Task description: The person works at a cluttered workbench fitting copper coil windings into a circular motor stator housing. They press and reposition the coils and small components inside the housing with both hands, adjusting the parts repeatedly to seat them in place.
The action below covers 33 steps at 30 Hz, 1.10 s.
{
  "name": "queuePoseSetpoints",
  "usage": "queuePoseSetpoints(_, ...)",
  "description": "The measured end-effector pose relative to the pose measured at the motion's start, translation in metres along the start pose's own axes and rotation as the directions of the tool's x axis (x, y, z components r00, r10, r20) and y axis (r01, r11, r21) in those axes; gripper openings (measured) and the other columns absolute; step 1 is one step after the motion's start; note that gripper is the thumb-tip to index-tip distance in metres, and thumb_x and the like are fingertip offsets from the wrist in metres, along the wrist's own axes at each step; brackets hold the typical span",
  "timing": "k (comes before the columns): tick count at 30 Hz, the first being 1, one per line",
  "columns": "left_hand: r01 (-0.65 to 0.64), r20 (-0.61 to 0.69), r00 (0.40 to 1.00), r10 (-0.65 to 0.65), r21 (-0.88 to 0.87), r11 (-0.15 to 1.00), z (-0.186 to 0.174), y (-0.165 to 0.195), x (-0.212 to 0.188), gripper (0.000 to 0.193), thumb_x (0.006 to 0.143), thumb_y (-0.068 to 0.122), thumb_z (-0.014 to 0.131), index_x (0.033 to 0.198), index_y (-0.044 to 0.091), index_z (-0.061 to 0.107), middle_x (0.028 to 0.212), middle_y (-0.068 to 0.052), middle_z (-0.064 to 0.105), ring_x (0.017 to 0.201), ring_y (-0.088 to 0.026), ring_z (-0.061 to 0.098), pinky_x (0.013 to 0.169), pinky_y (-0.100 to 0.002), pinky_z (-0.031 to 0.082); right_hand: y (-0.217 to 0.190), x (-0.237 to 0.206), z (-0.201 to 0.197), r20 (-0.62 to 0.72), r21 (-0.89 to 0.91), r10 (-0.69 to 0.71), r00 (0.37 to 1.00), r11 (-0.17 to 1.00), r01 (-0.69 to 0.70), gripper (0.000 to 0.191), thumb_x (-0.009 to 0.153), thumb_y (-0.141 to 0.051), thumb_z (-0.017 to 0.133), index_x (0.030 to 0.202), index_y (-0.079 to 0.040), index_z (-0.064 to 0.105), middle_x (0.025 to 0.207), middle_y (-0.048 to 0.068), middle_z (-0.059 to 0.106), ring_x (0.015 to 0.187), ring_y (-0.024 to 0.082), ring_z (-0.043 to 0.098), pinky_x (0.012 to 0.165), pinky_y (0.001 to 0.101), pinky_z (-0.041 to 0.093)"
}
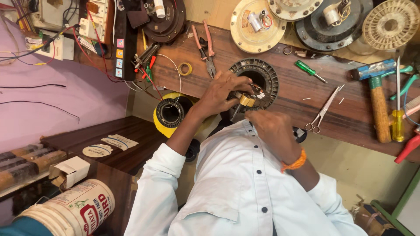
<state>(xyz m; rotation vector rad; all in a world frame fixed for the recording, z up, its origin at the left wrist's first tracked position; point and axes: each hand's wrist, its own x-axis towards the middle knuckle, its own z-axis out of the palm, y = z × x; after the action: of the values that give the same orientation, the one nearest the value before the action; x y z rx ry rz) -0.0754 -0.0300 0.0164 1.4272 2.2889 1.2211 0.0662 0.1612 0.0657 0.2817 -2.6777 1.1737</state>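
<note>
— Workbench (280, 94) first: dark wooden board, and at its near edge lies a black ring-shaped stator (255, 81) with slotted teeth round a hollow middle.

— How would that ring handle?

— Heavy and stiff, I'd judge, laminated metal; the outer rim is the safe place to take hold of it, since the thin windings and the pale slips in the slots look easy to damage.

— And the hands?

— The left hand (221, 93) lies over the ring's near-left side, fingers curled and pressed down onto it. The right hand (272, 129) comes in from below, just beside a small yellow tool (246, 101); its fingertips are hidden, so I cannot tell whether they pinch it.

— What crowds the spot?

— A hammer (376, 94) with a blue head, well apart to the ring's right. Round motor covers (257, 26) at the back. A yellow-rimmed coil (171, 112) hangs just below the bench edge beside the left forearm. Pliers (206, 48) lie near the ring's upper left, scissors (323, 111) near its right, then a green screwdriver (309, 70), and a small roll of yellow tape (186, 68). Nothing lies on the ring itself but the hands.
</note>
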Motion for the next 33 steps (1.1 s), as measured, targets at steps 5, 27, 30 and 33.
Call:
queuePoseSetpoints(5,-0.21,-0.184,0.944,0.273,0.302,0.93,0.02,0.004,-0.027,0.056,0.088,0.011,0.083,0.135,0.025,0.056,0.135,0.003,0.058,0.122,-0.021,0.053,0.103,-0.041,0.041,0.009,-0.005,0.024,-0.02,-0.123,0.0,1.0,0.992,-0.002,0.016,0.083,0.002,0.071,0.097,-0.004,0.075,0.075,0.009,0.065,0.063,0.027,0.064,0.058,0.039,0.05)
queuePoseSetpoints(27,0.07,-0.608,0.63,-0.484,-0.576,0.814,0.085,0.048,-0.032,0.009,0.086,0.002,0.081,0.092,0.003,0.075,0.092,-0.008,0.072,0.081,-0.016,0.068,0.07,-0.028,0.053,0.047,0.063,-0.022,0.144,0.155,0.232,0.962,0.955,-0.253,0.008,0.098,-0.005,0.074,0.103,0.001,0.073,0.089,0.005,0.072,0.076,0.008,0.064,0.065,0.0246,0.049)
queuePoseSetpoints(30,0.075,-0.669,0.624,-0.402,-0.461,0.884,0.087,0.042,-0.027,0.009,0.086,0.002,0.08,0.09,0.003,0.073,0.092,-0.007,0.072,0.084,-0.017,0.071,0.075,-0.031,0.056,0.079,0.061,-0.015,0.179,0.245,0.378,0.908,0.877,-0.413,0.009,0.098,-0.006,0.075,0.102,0.002,0.073,0.083,0.002,0.07,0.073,0.005,0.059,0.063,0.022,0.044)
queuePoseSetpoints(33,0.227,-0.686,0.575,-0.447,-0.391,0.892,0.092,0.043,-0.018,0.011,0.084,0.002,0.082,0.088,0.002,0.072,0.09,-0.006,0.07,0.08,-0.018,0.07,0.069,-0.031,0.053,0.103,0.06,-0.006,0.148,0.283,0.45,0.88,0.834,-0.474,0.009,0.098,-0.006,0.079,0.102,0.002,0.076,0.079,0.001,0.066,0.071,0.004,0.052,0.062,0.0216,0.039)
